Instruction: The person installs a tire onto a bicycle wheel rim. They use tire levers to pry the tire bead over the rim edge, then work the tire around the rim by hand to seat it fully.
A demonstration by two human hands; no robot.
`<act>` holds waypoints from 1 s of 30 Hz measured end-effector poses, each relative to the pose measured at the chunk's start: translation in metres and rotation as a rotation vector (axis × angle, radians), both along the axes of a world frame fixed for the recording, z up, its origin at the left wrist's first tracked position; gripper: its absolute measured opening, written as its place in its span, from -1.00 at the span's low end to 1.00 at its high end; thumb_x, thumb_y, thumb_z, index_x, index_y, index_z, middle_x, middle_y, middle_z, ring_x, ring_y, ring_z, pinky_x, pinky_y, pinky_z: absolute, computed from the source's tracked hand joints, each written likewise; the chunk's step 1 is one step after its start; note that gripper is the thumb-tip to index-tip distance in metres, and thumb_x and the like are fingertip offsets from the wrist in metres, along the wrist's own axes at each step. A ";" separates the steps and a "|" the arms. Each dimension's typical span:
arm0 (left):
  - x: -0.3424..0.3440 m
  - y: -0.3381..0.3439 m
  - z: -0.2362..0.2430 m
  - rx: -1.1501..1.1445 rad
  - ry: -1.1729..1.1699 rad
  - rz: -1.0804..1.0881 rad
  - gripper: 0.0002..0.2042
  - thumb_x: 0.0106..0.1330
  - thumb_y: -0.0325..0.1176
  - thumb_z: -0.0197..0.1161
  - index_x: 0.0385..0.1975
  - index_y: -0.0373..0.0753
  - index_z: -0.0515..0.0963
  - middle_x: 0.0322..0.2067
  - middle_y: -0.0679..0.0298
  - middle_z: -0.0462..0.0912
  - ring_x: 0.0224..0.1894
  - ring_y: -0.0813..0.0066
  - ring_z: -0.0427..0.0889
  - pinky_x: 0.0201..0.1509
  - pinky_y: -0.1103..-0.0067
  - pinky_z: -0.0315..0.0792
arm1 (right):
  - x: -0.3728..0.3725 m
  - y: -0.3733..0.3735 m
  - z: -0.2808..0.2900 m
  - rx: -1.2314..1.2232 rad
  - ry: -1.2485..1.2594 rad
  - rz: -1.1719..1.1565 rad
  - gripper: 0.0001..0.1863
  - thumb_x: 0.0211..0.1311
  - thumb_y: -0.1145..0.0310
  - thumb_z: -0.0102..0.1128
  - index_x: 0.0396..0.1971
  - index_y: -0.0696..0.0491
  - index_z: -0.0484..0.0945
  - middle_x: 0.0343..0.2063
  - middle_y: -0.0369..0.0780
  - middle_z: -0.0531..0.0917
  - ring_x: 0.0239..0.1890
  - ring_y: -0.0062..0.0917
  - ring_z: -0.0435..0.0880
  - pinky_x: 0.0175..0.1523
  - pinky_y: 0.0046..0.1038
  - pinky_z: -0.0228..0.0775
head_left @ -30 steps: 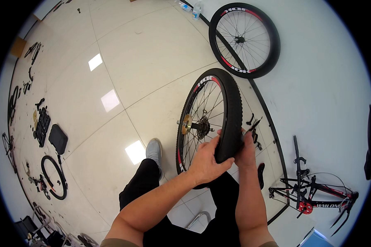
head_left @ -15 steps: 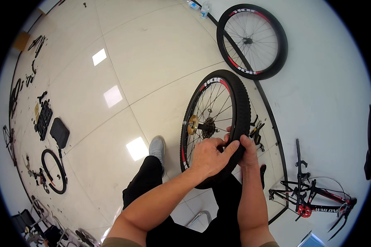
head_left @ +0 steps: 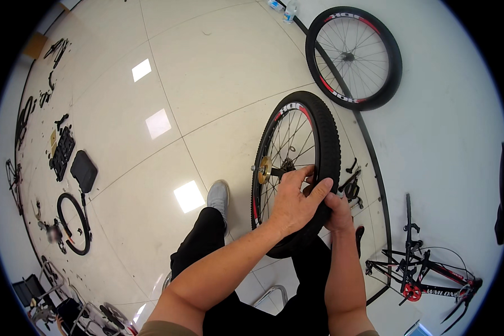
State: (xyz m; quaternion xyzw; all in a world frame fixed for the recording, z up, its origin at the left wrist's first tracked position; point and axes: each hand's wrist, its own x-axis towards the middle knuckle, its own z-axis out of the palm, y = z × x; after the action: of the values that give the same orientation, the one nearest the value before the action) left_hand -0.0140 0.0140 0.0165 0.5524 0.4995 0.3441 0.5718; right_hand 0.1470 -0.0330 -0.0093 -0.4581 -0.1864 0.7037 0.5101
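Note:
A bicycle wheel [head_left: 329, 143] with a knobby black tyre stands upright between my legs, tilted slightly. Its rim is black with red and white decals, and a gold disc [head_left: 265, 169] sits at the hub, with sprockets partly hidden behind it. My left hand [head_left: 299, 199] is closed over the near part of the tyre, fingers at the rim and thumb across the tread. From the other side, my right hand [head_left: 340, 211] grips the tyre just below the left thumb; some of its fingers are hidden behind the rubber.
Another wheel [head_left: 396, 64] leans on the right wall, near plastic bottles [head_left: 290, 11]. A black bike frame [head_left: 431, 274] rests at lower right; small black parts [head_left: 353, 187] lie beside the held wheel. Leftward on the floor are a black case [head_left: 84, 171], an open toolbox [head_left: 63, 154] and a tyre [head_left: 73, 224].
My left hand has shifted up along the tyre, its thumb now across the tread. My right hand has slid slightly lower, its thumb less visible. The whole view has swung a little.

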 end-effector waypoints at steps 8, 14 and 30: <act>-0.001 0.008 0.009 -0.323 -0.240 -0.024 -0.36 0.31 0.04 0.39 0.12 -0.46 0.53 -0.15 0.11 0.64 -0.06 0.41 0.59 0.05 0.52 0.50 | -0.006 0.001 0.009 0.017 -0.019 0.051 -0.20 -0.06 0.07 0.60 0.17 0.14 0.50 -0.01 -0.26 0.65 0.00 -0.50 0.66 0.12 -0.44 0.54; 0.000 0.008 0.000 -0.406 -0.306 -0.086 -0.34 0.33 0.00 0.39 0.18 -0.48 0.47 -0.10 0.16 0.65 -0.06 0.52 0.60 0.07 0.59 0.50 | -0.004 -0.001 0.006 0.011 -0.030 0.073 -0.17 -0.06 0.03 0.61 0.19 0.12 0.49 0.04 -0.26 0.64 0.04 -0.49 0.66 0.16 -0.44 0.53; 0.013 -0.023 -0.003 0.043 -0.126 0.069 -0.25 0.41 0.05 0.22 0.35 -0.49 0.24 0.28 -0.20 0.33 0.32 -0.10 0.31 0.43 0.24 0.16 | 0.002 0.007 0.000 0.040 -0.077 -0.041 -0.27 0.23 -0.05 0.33 0.19 0.25 0.50 -0.26 -0.22 0.68 -0.27 -0.57 0.63 -0.16 -0.54 0.49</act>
State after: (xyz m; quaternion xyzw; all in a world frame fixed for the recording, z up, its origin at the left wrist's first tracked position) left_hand -0.0013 -0.0092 0.0134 0.5241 0.4740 0.4083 0.5779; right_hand 0.1494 -0.0264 -0.0095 -0.4783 -0.2106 0.6712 0.5258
